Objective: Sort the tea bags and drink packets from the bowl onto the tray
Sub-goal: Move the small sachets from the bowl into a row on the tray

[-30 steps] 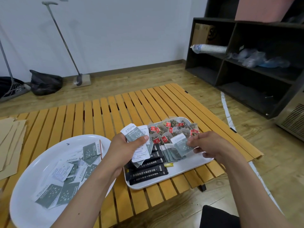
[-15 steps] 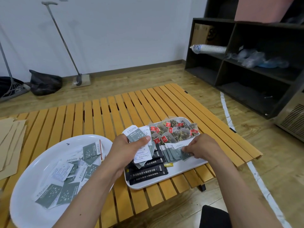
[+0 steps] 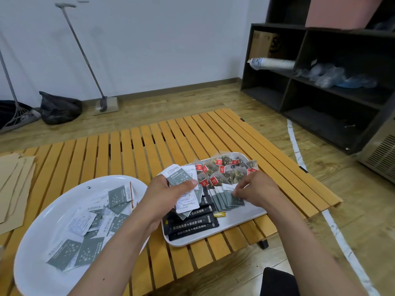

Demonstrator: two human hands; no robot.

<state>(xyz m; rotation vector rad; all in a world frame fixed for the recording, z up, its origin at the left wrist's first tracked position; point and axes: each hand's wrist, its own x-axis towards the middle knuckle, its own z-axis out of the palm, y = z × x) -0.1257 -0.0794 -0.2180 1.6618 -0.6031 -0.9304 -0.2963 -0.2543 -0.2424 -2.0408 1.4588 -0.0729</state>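
Observation:
A large white bowl at lower left holds several grey-and-white drink packets. To its right a white tray carries clear tea bags with red tags at the back, a row of grey packets in the middle and black stick packets at the front. My left hand grips a fanned stack of grey-and-white packets above the tray's left side. My right hand pinches the rightmost grey packet of the tray's row.
Tray and bowl sit on a low yellow slatted table. Brown paper envelopes lie at its left edge. Beyond stand a mop, a black bag and a dark shelf unit at right.
My right hand carried a grey packet down from mid-air onto the tray's row and now still pinches it there. My left hand kept its stack almost still.

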